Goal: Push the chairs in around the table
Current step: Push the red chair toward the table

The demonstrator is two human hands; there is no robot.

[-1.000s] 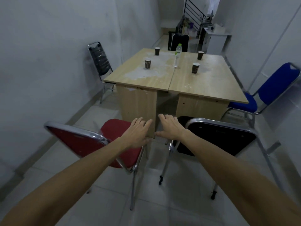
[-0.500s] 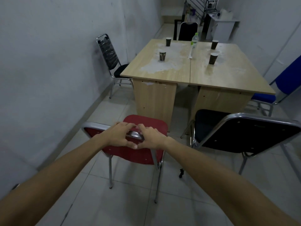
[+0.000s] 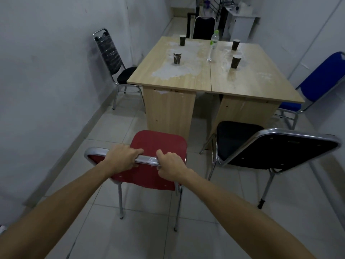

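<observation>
A red chair (image 3: pixel 158 143) with a chrome frame stands in front of me, its seat facing the near end of the light wooden table (image 3: pixel 248 85). My left hand (image 3: pixel 122 158) and my right hand (image 3: pixel 170 164) both grip the chrome top rail of its backrest. To its right a black chair (image 3: pixel 242 143) stands turned at an angle, seat near the table end. A blue chair (image 3: pixel 317 79) is at the table's right side, a black wrapped chair (image 3: pixel 110 55) at its left side, and another black chair (image 3: pixel 203 28) at the far end.
Several dark paper cups (image 3: pixel 177 57) and a plastic bottle (image 3: pixel 212 45) stand on the stained tabletop. A grey wall runs close along the left. A white cabinet (image 3: pixel 242 25) and stair railing are at the back. The floor is pale tile.
My hands went from hovering between the red and black chairs to closing on the red chair's top rail. The view shifted left, bringing the red chair squarely in front of me.
</observation>
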